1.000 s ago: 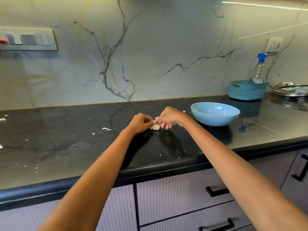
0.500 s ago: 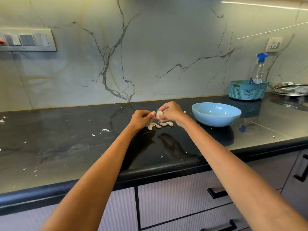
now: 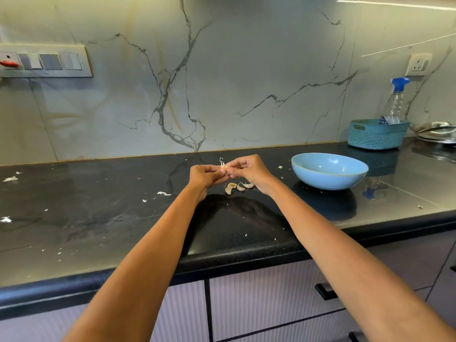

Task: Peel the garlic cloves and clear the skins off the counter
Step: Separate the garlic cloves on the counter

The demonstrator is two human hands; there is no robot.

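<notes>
Both hands meet just above the counter w/ one garlic clove (image 3: 224,169) pinched between them. Left hand (image 3: 206,175) has fingers curled, tips closed on the clove's near end; right hand (image 3: 248,169) pinches the far side, fingers bent in tight, nothing else in either palm that I can see. A thin curl of skin (image 3: 221,161) sticks up from the clove, partly lifted but not off. Clove itself mostly hidden by fingertips, so can't tell how much is bare.

Directly below the hands, three more cloves (image 3: 238,186) lie in a short row on the black counter (image 3: 98,213), skins apparently on. Blue bowl (image 3: 329,170) sits to the right, near but apart from the cloves; looks empty from this angle. Skin scraps (image 3: 162,193) scattered left of the hands, more bits far left and a few by the bowl. Teal basket (image 3: 377,134) w/ a spray bottle (image 3: 397,99) stands further back right.

Judgement: mid-peel on clove one, most of the task left.

Risks: skin strip is thin & dry, so a fast pull prob tears it and leaves a piece stuck. Clove is small and slick once bare; a hard squeeze could shoot it out onto the counter or floor. Flakes are light, so a quick sweep or arm movement may push them off the front edge rather than gather them. Loose cloves could get knocked by a wrist.
</notes>
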